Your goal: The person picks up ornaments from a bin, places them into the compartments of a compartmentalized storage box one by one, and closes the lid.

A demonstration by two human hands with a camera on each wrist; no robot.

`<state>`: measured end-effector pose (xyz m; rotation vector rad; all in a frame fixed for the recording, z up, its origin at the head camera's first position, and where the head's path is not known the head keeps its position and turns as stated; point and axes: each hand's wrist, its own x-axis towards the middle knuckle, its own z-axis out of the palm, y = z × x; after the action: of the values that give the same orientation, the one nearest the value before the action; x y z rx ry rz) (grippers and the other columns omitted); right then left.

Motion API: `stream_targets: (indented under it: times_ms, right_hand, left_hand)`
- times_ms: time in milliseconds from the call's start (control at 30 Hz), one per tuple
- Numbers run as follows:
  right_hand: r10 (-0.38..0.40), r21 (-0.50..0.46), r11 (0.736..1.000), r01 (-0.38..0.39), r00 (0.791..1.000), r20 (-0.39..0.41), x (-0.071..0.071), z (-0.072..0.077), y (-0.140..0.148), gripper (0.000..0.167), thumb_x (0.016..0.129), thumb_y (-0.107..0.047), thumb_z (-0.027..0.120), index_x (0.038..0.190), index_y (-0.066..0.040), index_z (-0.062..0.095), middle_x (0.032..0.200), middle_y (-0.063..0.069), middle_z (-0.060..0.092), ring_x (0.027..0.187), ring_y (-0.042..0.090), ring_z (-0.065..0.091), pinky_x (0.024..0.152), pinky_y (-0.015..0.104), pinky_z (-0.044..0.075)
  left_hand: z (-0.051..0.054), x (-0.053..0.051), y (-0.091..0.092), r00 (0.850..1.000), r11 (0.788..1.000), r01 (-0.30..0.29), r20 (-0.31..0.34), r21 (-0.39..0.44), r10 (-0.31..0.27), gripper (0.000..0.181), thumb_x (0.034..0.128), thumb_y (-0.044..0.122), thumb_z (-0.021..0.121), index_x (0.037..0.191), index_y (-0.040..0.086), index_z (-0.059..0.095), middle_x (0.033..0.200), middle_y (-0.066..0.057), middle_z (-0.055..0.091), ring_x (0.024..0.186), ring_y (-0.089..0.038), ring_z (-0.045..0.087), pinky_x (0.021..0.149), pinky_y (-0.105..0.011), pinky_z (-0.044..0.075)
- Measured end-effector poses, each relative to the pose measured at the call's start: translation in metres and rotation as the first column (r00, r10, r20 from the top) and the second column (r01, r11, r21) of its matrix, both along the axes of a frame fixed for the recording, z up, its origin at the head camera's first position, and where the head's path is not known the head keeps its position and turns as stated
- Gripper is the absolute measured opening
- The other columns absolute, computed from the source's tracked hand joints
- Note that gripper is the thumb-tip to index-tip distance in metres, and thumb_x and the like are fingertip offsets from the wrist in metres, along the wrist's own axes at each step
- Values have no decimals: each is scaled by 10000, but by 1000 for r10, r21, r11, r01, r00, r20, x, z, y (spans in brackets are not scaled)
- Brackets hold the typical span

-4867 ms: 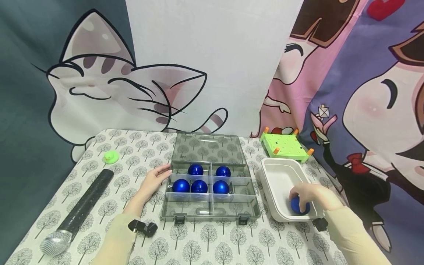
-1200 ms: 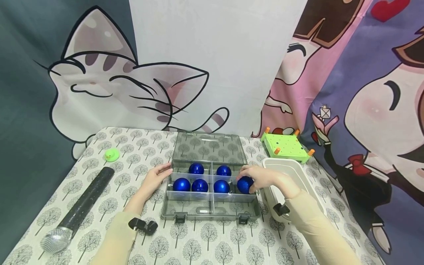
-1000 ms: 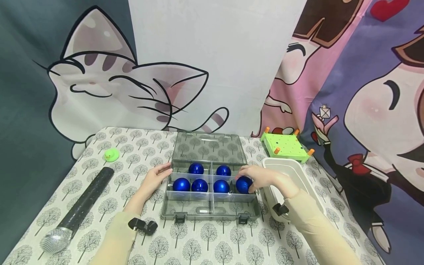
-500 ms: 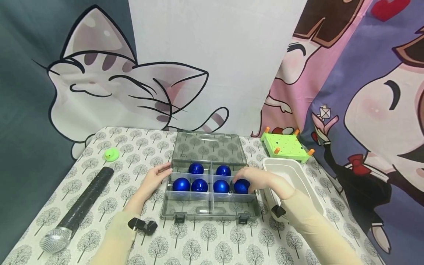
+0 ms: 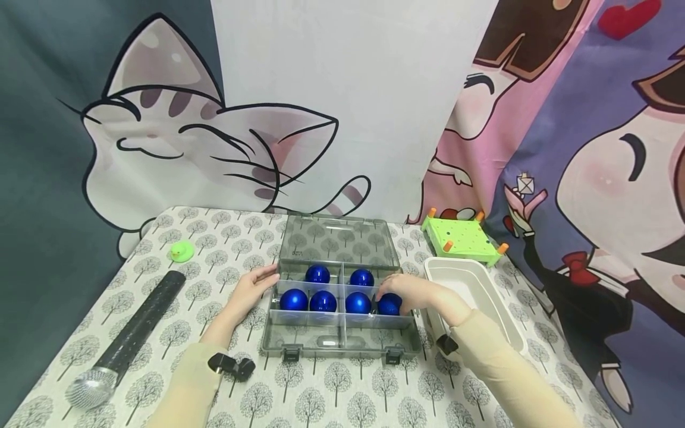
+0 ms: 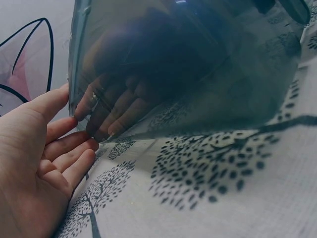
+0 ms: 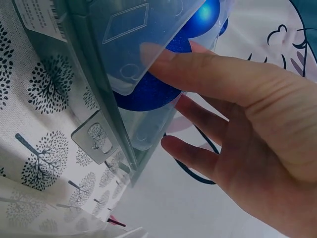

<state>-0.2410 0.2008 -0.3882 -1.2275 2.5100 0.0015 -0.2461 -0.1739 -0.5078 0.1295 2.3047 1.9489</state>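
Observation:
A transparent grey compartment box (image 5: 299, 342) lies with its lid (image 5: 339, 238) folded back flat. Several blue Christmas baubles (image 5: 294, 300) sit in its back and middle rows. My right hand (image 5: 412, 292) is at the right end of the middle row, thumb and fingers around a glittery blue bauble (image 5: 389, 305). In the right wrist view the thumb lies by the clear divider (image 7: 124, 64) and partly covers this bauble (image 7: 153, 91). My left hand (image 5: 248, 295) touches the box's left side with fairly straight fingers; the left wrist view shows fingertips along the grey wall (image 6: 198, 89).
A white plastic bin (image 5: 471, 279) stands right of the box, partly under the right forearm. Behind it is a green pegged toy stand (image 5: 462, 236). A green rubber duck (image 5: 182, 251) and a black microphone (image 5: 136, 327) lie to the left. A printed cloth covers the table.
My right hand has carried the glittery bauble from the white bin to the box, then lowered it into the middle row's right end. The left hand has stayed at the box's left side.

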Motion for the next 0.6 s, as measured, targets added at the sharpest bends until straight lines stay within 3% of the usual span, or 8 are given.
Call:
stream_targets:
  times_ms: [233,500,600]
  right_hand:
    - [-5,-13,1000,5,1000,25,0,2,-1,553,636,101,791,1158,-39,673,1234,92,675,1253,347,553,1081,481,459]
    - [-41,-110,993,50,996,84,2,15,-1,495,686,93,773,1157,-12,664,1195,96,687,1162,301,619,1017,419,523]
    - [-47,-152,987,57,997,67,1,21,1,449,723,49,775,1152,-13,660,1177,108,691,1126,306,633,995,433,533]
  left_hand:
    - [1,1,0,1000,1000,-4,-8,0,4,567,986,252,593,1445,-29,415,1471,-246,444,1335,-389,476,1124,-433,394]
    - [-1,0,0,1000,1000,-9,-13,-4,9,558,983,243,595,1437,-32,424,1463,-251,453,1328,-391,483,1118,-426,404]
    - [-2,-1,0,1000,1000,-14,-8,-5,14,547,981,234,597,1433,-28,433,1461,-247,458,1325,-389,487,1111,-426,411]
